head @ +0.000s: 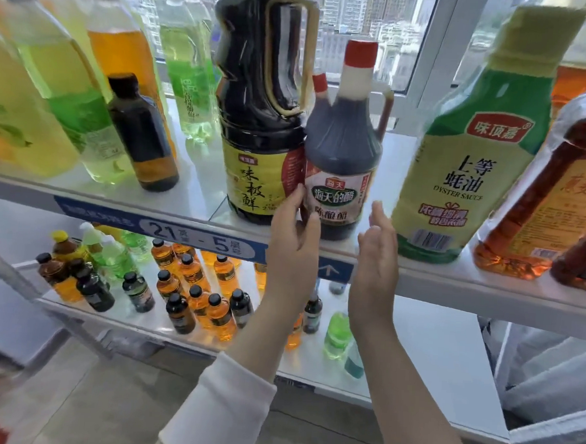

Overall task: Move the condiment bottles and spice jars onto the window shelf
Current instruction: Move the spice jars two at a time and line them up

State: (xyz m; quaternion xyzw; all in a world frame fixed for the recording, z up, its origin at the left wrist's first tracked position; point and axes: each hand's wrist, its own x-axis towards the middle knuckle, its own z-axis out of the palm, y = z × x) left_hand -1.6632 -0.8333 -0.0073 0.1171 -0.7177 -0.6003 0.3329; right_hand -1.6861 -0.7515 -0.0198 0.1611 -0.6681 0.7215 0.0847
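Note:
A dark vinegar bottle (pixel 342 146) with a red cap stands upright on the white window shelf (pixel 452 283), pressed against a large soy sauce jug (pixel 260 117) on its left. My left hand (pixel 294 235) touches the vinegar bottle's lower left side with fingers spread, not wrapped around it. My right hand (pixel 377 251) hovers open just right of the bottle, a small gap between them. A green and yellow oyster sauce bottle (pixel 474 157) stands to the right.
Reddish oil bottles (pixel 544 189) crowd the shelf's right end. Yellow, green and orange drink bottles and a small dark bottle (pixel 142 133) fill the left. A lower shelf (pixel 431 350) carries several small bottles. A window frame rises behind.

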